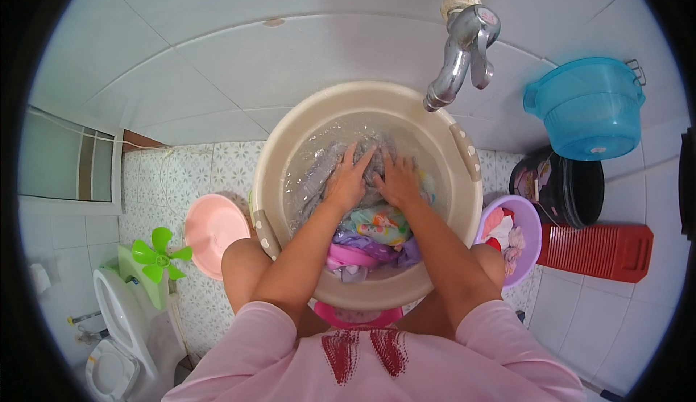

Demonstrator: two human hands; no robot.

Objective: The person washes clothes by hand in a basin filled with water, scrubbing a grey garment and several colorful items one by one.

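Observation:
A large beige plastic tub (368, 96) of water stands before me, with wet clothes in it. My left hand (347, 182) lies on a grey garment (318, 176) in the water, its fingers spread. Close beside it, my right hand (399, 180) also rests on grey cloth, with fingers apart. Neither hand is plainly closed on the fabric. Nearer my body, a pale green printed cloth (379, 224), a purple cloth (370, 245) and a pink cloth (350, 258) lie bunched together in the tub.
A metal tap (459, 57) juts over the tub's back right. A pink basin (213, 233) is at left; a purple basin (532, 244) with clothes, a black bucket (590, 192), a red washboard (603, 250) and a blue basin (590, 108) are at right. A green fan (162, 261) is far left.

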